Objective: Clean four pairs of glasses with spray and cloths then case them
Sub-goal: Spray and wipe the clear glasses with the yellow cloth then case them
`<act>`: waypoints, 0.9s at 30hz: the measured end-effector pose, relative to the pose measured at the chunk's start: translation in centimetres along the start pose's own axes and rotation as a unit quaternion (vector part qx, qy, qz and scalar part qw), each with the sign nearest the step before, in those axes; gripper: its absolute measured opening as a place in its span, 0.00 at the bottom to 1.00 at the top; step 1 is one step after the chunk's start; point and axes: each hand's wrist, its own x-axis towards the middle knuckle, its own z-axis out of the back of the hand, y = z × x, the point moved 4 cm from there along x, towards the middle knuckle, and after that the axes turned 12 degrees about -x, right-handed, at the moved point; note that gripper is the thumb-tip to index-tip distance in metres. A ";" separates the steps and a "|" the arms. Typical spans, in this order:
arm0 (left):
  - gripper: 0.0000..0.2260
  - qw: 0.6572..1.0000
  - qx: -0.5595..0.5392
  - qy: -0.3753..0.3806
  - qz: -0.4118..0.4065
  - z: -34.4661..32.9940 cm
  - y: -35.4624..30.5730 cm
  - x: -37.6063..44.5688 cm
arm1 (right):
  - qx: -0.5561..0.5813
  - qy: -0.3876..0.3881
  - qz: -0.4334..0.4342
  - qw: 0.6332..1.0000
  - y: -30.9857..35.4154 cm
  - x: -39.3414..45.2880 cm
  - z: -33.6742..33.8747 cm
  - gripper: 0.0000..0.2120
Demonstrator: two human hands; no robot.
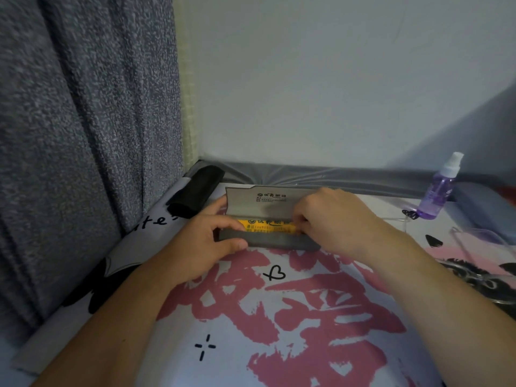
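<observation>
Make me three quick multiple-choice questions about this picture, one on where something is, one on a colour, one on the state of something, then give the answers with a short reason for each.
1. Where does the spray bottle stand?
A. far right of the table
B. beside the curtain
C. inside the case

2. What colour is the cloth in the grey case?
A. blue
B. yellow
C. white

3. How is the grey case?
A. shut
B. upside down
C. open, lid raised

Answers:
1. A, it stands upright at the right, beyond the right hand.
2. B, yellow with print shows between lid and base.
3. C, the lid stands up while the left hand holds the base.
</observation>
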 end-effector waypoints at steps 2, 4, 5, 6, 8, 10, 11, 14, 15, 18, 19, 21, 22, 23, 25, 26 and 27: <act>0.05 0.999 0.029 -0.009 0.012 0.1 -0.1 -0.1 | 0.046 -0.067 -0.029 0.996 -1.0 -0.6 0.9 0.08; 0.05 0.997 0.062 -0.041 0.027 0.7 0.1 -0.1 | 0.139 -0.131 -0.068 0.979 -2.3 -1.3 2.5 0.07; 0.05 0.995 0.078 -0.060 0.035 1.1 0.3 0.0 | 0.201 -0.140 -0.088 0.966 -2.8 -1.6 3.1 0.07; 0.06 0.992 0.090 -0.080 0.041 1.6 0.5 0.0 | 0.268 -0.130 -0.111 0.948 -3.2 -1.8 3.5 0.07; 0.06 0.985 0.114 -0.114 0.056 2.2 0.6 0.0 | 0.400 -0.086 -0.168 0.897 -3.7 -2.1 3.2 0.06; 0.06 0.979 0.140 -0.135 0.059 2.3 0.6 0.0 | 0.504 -0.061 -0.213 0.835 -3.9 -2.2 2.6 0.05; 0.06 0.977 0.149 -0.141 0.056 2.2 0.5 0.0 | 0.543 -0.063 -0.226 0.806 -3.9 -2.3 2.4 0.05; 0.06 0.976 0.153 -0.149 0.046 1.8 0.0 -0.2 | 0.599 -0.100 -0.262 0.750 -4.3 -2.2 2.1 0.06; 0.07 0.976 0.152 -0.152 0.039 1.7 -0.2 -0.2 | 0.597 -0.109 -0.275 0.746 -4.4 -2.1 2.1 0.06; 0.07 0.969 0.188 -0.158 0.001 1.1 -0.6 -0.3 | 0.578 -0.112 -0.290 0.755 -4.3 -2.1 1.8 0.06; 0.08 0.964 0.210 -0.161 -0.005 1.0 -0.7 -0.3 | 0.571 -0.109 -0.287 0.762 -4.2 -2.1 1.7 0.06; 0.08 0.954 0.244 -0.173 -0.006 1.1 -0.8 -0.4 | 0.556 -0.103 -0.278 0.776 -3.9 -2.1 1.4 0.07; 0.08 0.949 0.256 -0.182 -0.005 1.4 -0.9 -0.5 | 0.551 -0.099 -0.275 0.782 -3.7 -2.1 1.3 0.07; 0.09 0.944 0.269 -0.193 -0.006 1.7 -1.0 -0.6 | 0.548 -0.095 -0.272 0.786 -3.5 -2.1 1.2 0.07; 0.10 0.930 0.298 -0.215 -0.004 2.3 -0.9 -0.8 | 0.544 -0.088 -0.265 0.792 -3.2 -2.0 1.1 0.08; 0.10 0.926 0.307 -0.220 0.010 2.6 -0.9 -0.8 | 0.542 -0.084 -0.261 0.795 -3.0 -1.9 1.0 0.08; 0.11 0.924 0.310 -0.221 0.033 2.7 -0.7 -0.8 | 0.541 -0.080 -0.257 0.797 -2.9 -1.9 0.9 0.07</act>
